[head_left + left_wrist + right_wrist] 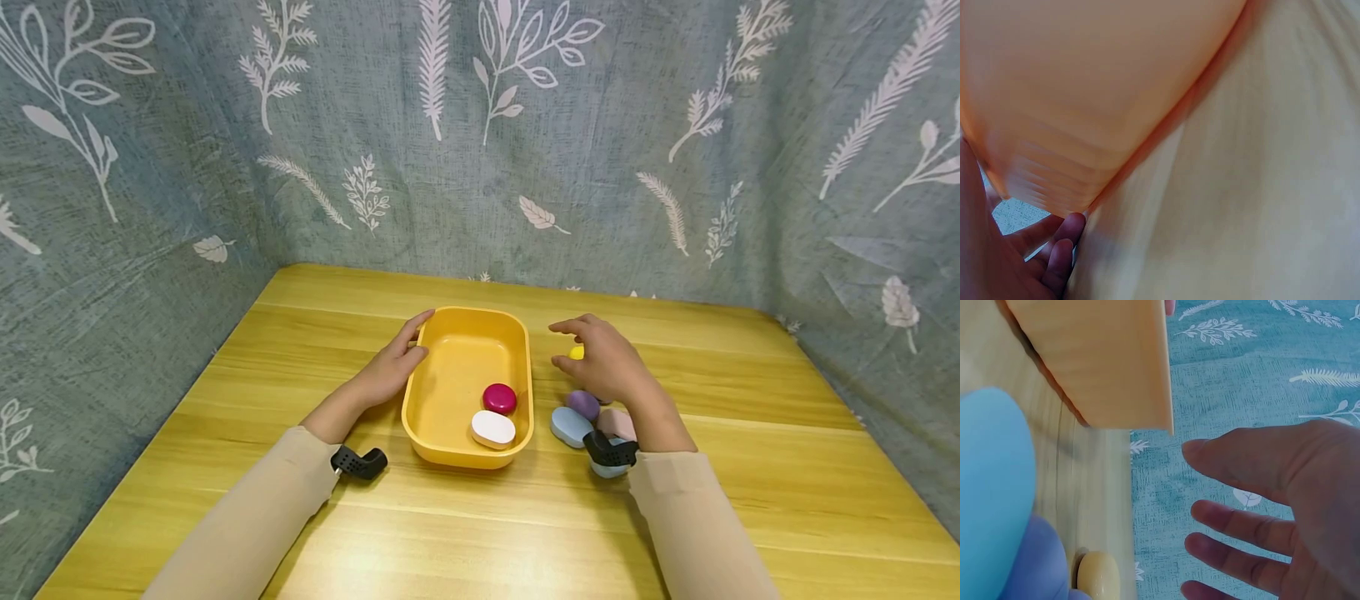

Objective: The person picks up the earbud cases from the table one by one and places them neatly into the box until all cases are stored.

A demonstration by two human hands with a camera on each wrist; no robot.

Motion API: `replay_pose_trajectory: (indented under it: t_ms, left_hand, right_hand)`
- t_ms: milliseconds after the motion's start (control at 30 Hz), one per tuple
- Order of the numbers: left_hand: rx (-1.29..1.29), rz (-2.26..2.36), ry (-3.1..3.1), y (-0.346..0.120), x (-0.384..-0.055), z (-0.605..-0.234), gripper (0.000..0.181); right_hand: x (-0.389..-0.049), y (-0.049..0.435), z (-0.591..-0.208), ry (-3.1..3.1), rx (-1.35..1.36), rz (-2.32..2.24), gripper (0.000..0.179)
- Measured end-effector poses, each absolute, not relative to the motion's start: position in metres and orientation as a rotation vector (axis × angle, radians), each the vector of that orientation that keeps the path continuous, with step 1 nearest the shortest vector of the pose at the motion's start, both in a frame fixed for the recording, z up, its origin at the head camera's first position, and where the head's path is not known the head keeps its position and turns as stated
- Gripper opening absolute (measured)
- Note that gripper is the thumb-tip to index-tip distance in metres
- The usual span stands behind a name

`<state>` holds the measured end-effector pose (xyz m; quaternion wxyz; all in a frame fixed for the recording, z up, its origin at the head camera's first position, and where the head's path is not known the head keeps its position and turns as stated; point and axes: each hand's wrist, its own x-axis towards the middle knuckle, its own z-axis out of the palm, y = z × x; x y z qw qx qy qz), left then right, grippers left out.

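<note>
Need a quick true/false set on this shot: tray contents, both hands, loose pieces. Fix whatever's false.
1. The yellow tray holds a magenta piece and a white piece. True.
2. The white piece lies farther from the person than the magenta one. False: it lies nearer.
3. The left-hand grip touches the tray. True.
4. The right-hand grip holds a blue piece. False: it holds nothing, thumb and fingers apart.
5. The purple piece lies outside the tray. True.
6. The small yellow piece sits inside the tray. False: it lies on the table, right of the tray.
</note>
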<state>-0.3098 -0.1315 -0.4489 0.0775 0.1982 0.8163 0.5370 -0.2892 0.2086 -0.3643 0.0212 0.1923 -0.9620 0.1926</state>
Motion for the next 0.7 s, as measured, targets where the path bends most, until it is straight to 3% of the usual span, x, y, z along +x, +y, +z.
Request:
replay_pose_trajectory:
  t_ms: [700]
  left_hand:
    - [0.59, 1.613, 2.453, -0.1306, -0.3098, -0.4481, 0.055]
  right_hand:
    - [-0.2945, 0.2189, -0.3661, -3.157, 0.389, 0.521, 0.051]
